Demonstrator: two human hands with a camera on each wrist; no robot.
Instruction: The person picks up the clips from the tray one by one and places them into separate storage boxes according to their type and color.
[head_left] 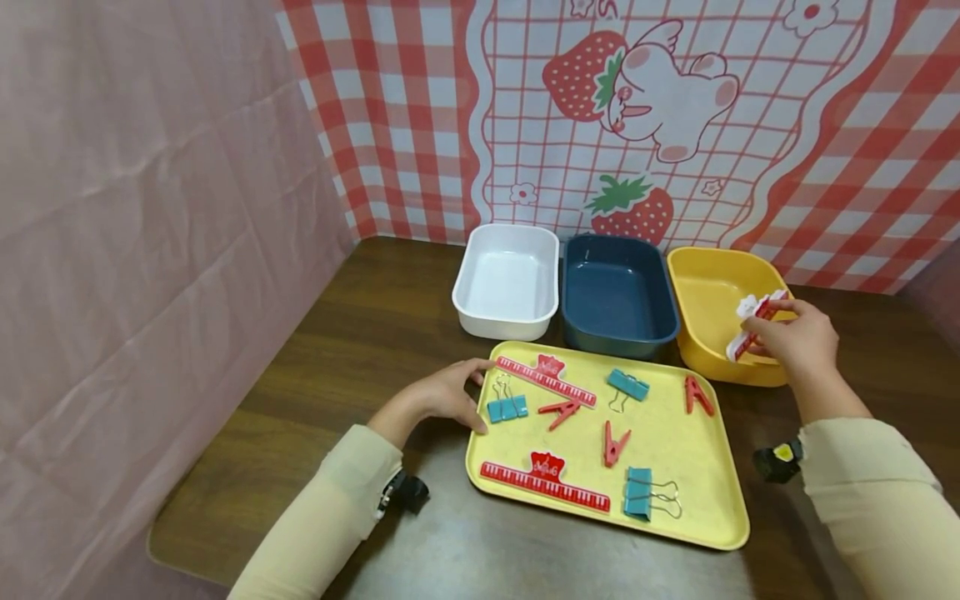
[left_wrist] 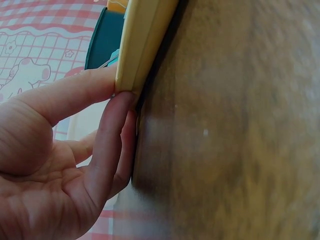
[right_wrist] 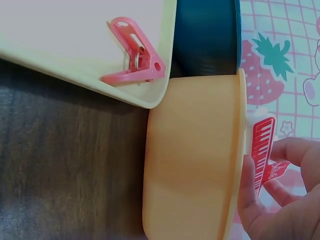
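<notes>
The hands [head_left: 802,340] [head_left: 446,393] hold a partly hidden clip [right_wrist: 263,145], right, and the tray [head_left: 682,433], left.

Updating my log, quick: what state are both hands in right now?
Left hand: open, touching the edge of the yellow tray.
Right hand: closed, holding a red-and-white piano-key clip.

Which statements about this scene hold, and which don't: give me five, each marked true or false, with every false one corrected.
1. The right hand holds a piano clip. True.
2. Three pegs lie on the tray. True.
3. The left hand holds a peg. False: it touches the tray's edge.
4. The blue bin stands between the white bin and the yellow bin. True.
5. The binder clips are red. False: they are teal.
</notes>
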